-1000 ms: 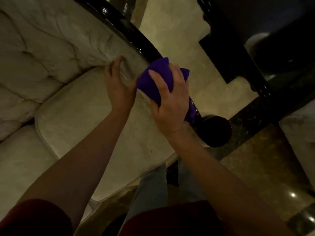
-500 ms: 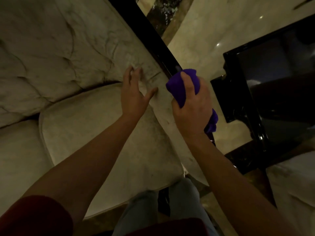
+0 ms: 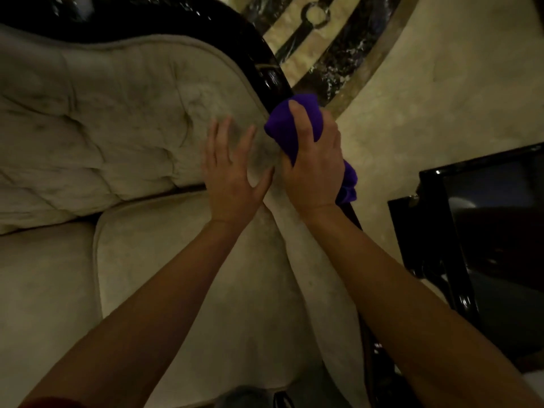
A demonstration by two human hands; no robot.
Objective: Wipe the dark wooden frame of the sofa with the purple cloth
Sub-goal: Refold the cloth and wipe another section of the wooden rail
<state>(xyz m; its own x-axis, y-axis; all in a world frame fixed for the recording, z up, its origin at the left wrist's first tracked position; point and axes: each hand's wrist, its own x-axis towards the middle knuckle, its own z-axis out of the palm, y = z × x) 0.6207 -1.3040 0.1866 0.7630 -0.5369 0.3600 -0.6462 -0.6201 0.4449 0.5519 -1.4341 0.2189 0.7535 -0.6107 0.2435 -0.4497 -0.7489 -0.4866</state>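
Note:
The sofa's glossy dark wooden frame (image 3: 259, 57) curves along the top of the cream tufted backrest (image 3: 117, 119) and runs down the right arm. My right hand (image 3: 312, 169) is closed around the bunched purple cloth (image 3: 282, 125), pressing it onto the frame where the backrest meets the arm. A tail of the cloth hangs out below the hand on the frame's outer side. My left hand (image 3: 232, 172) lies flat with fingers spread on the upholstery just left of the cloth. The frame under the cloth is hidden.
A cream seat cushion (image 3: 191, 275) lies below the hands. A black glossy side table (image 3: 482, 231) stands to the right of the sofa arm. Marble floor with a dark inlaid band (image 3: 332, 48) lies beyond the frame.
My right hand has slid the cloth up the frame from the arm's lower end toward the backrest curve. The left hand moved along the upholstery beside it. The view has tilted upward.

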